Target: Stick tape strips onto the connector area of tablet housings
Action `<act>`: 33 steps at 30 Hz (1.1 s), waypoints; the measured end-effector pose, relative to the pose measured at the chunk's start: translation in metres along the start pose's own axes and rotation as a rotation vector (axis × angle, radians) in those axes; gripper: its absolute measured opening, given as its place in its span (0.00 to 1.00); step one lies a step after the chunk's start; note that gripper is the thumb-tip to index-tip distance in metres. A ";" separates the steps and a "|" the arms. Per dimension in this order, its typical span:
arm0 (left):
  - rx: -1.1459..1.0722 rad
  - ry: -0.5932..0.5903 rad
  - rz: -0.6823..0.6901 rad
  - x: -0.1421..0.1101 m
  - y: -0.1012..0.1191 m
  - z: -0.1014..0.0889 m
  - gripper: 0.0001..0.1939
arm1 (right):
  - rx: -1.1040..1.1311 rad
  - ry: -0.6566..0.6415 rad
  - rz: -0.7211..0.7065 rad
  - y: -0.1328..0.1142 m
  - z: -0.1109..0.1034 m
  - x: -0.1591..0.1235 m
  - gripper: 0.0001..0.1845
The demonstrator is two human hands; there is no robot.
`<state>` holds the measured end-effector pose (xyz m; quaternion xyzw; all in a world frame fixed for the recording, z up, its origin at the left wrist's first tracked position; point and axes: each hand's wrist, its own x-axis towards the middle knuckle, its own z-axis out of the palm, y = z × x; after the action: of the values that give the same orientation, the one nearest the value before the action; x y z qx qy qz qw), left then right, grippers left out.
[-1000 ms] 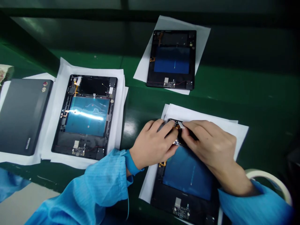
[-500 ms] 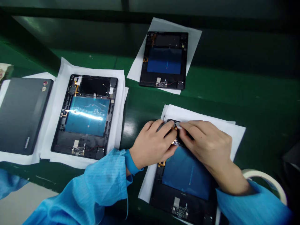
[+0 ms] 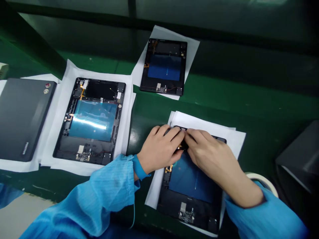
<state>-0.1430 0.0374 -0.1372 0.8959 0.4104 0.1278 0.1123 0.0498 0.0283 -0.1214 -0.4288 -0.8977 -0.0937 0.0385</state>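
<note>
An opened tablet (image 3: 189, 205) lies on white sheets in front of me, its blue battery (image 3: 189, 182) and small circuit board facing up. At its upper left part, my left hand (image 3: 161, 146) is closed, fingers curled down onto the frame near an orange flex cable. My right hand (image 3: 211, 152) touches the left one there, closed in a pinch at the top edge. A small white strip shows between the fingertips, mostly covered. Most of the parts under both hands are hidden.
Another opened tablet (image 3: 92, 119) lies on white sheets to the left, beside a closed dark tablet (image 3: 22, 119). A third opened tablet (image 3: 164, 66) rests at the back. A tape roll (image 3: 265, 182) sits behind my right wrist, and a dark box-like object (image 3: 300, 156) stands at right.
The fingertips have drawn closer together over the tablet's top edge, covering more of the white strip. The view has shifted a little, bringing the dark object at right further in.
</note>
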 end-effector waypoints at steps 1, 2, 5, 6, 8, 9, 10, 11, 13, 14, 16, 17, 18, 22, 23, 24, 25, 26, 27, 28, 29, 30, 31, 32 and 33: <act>0.005 -0.004 0.001 0.000 0.000 0.000 0.23 | 0.075 -0.001 -0.019 0.004 -0.002 -0.003 0.15; 0.008 -0.005 0.006 -0.001 0.000 0.000 0.23 | 0.157 0.011 -0.033 0.009 -0.003 -0.004 0.15; 0.016 0.001 0.018 -0.002 0.000 0.001 0.22 | 0.253 0.089 0.035 0.029 -0.003 0.016 0.14; 0.019 0.003 0.021 -0.002 0.000 0.001 0.22 | 0.208 0.097 0.097 0.034 -0.001 0.032 0.14; 0.024 0.009 0.018 -0.003 0.000 0.001 0.22 | 0.072 0.036 0.209 0.041 0.005 0.075 0.14; 0.025 0.015 0.015 -0.004 0.000 0.001 0.22 | 0.030 -0.031 0.221 0.043 0.010 0.099 0.15; 0.026 0.020 0.014 -0.004 0.000 0.001 0.21 | 0.010 -0.102 0.208 0.043 0.014 0.123 0.16; 0.026 0.025 0.014 -0.005 0.000 0.001 0.21 | -0.003 -0.168 0.187 0.043 0.018 0.146 0.17; 0.029 0.032 0.020 -0.006 -0.001 0.001 0.20 | -0.007 -0.251 0.136 0.041 0.026 0.181 0.18; 0.031 0.033 0.026 -0.007 -0.001 0.001 0.20 | -0.008 -0.272 0.116 0.039 0.030 0.193 0.18; 0.037 0.035 0.036 -0.008 0.000 0.002 0.21 | -0.016 -0.287 0.084 0.035 0.035 0.206 0.15; 0.040 0.039 0.037 -0.008 0.000 0.003 0.21 | -0.024 -0.291 0.071 0.033 0.038 0.209 0.14; 0.041 0.042 0.038 -0.008 0.000 0.003 0.21 | -0.034 -0.290 0.061 0.031 0.040 0.210 0.14; 0.036 0.057 0.031 -0.010 0.000 0.006 0.21 | -0.072 -0.237 0.028 0.029 0.043 0.207 0.16; 0.032 0.058 0.030 -0.010 0.000 0.007 0.21 | -0.082 -0.218 0.020 0.031 0.042 0.204 0.16; 0.024 0.059 0.028 -0.011 0.000 0.007 0.21 | -0.093 -0.196 0.014 0.033 0.039 0.201 0.16; 0.010 0.064 0.027 -0.011 0.000 0.008 0.21 | -0.106 -0.171 0.009 0.036 0.034 0.196 0.16; -0.013 0.073 0.030 -0.011 0.000 0.008 0.20 | -0.119 -0.148 0.005 0.041 0.027 0.189 0.16; -0.050 0.097 0.027 -0.011 -0.001 0.008 0.19 | -0.132 -0.126 0.005 0.045 0.018 0.179 0.16; -0.107 0.141 0.008 -0.010 -0.001 0.007 0.19 | -0.145 -0.110 0.015 0.050 0.008 0.167 0.16; -0.187 0.202 -0.040 -0.008 -0.002 0.006 0.20 | -0.161 -0.090 0.029 0.054 -0.004 0.153 0.17; -0.291 0.274 -0.123 -0.006 -0.003 0.003 0.22 | -0.180 -0.058 0.036 0.058 -0.017 0.136 0.17; -0.419 0.347 -0.235 -0.004 -0.004 -0.001 0.25 | -0.201 -0.007 0.032 0.060 -0.030 0.116 0.16; -0.570 0.405 -0.361 -0.002 -0.005 -0.006 0.28 | -0.220 0.057 0.018 0.060 -0.042 0.095 0.15; -0.735 0.435 -0.476 0.001 -0.006 -0.012 0.31 | -0.235 0.116 0.000 0.059 -0.054 0.071 0.14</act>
<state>-0.1504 0.0426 -0.1279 0.6307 0.5454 0.4194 0.3590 0.0500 0.1077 -0.0500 -0.4242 -0.8768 -0.2230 0.0399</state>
